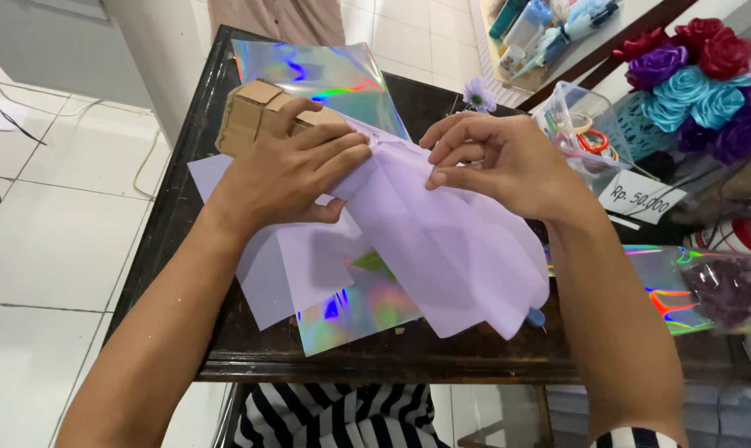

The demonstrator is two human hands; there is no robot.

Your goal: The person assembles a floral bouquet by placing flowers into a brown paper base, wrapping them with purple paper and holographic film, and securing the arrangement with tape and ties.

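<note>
A: The left hand (288, 170) presses the lilac paper (442, 249) against a brown cardboard piece (251, 116), fingers closed over both, above the dark table (185, 249)

B: The right hand (500, 162) pinches the paper's gathered top edge

A: It looks light, thin and limp, easily creased; best held at the pleated neck

B: Iridescent foil sheets (355, 311) lie beneath, likely slippery

A: At the right, a white slanted price card (641, 197) with dark writing leans below paper roses (691, 83); a clear plastic box (579, 124) stands just beside it
</note>
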